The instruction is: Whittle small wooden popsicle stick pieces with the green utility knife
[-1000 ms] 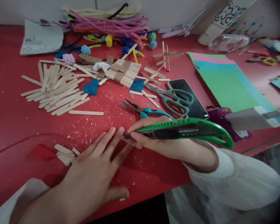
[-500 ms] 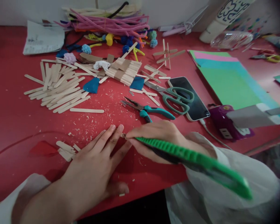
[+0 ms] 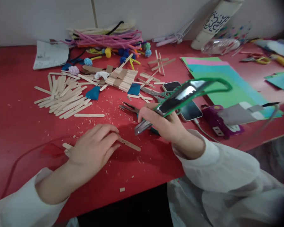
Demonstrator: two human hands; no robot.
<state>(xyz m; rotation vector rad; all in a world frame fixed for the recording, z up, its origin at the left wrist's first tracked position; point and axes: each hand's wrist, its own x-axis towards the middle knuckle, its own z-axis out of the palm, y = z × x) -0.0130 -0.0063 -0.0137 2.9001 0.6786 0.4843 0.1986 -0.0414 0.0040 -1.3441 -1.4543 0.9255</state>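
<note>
My left hand (image 3: 93, 148) lies on the red table (image 3: 19, 126), fingers closed on one end of a wooden craft stick (image 3: 129, 144) that juts out to the right. My right hand (image 3: 164, 124) is raised just above the table and grips a green utility knife (image 3: 180, 97), whose metal blade tip points down-left and hangs a little above the stick. Teal-handled pliers (image 3: 129, 108) lie just beyond the right hand, partly hidden by it.
A heap of craft sticks (image 3: 63, 94) lies at the left, with a glued stick panel (image 3: 121, 78), pipe cleaners (image 3: 106, 39), scissors (image 3: 153, 92), a phone (image 3: 189, 108), coloured paper sheets (image 3: 217, 75) and a purple charger (image 3: 215, 119). Wood shavings litter the table.
The right hand has lifted the knife off the stick and tilted its handle up and away. The left fingers have curled from flat to gripping the stick. The view has shifted.
</note>
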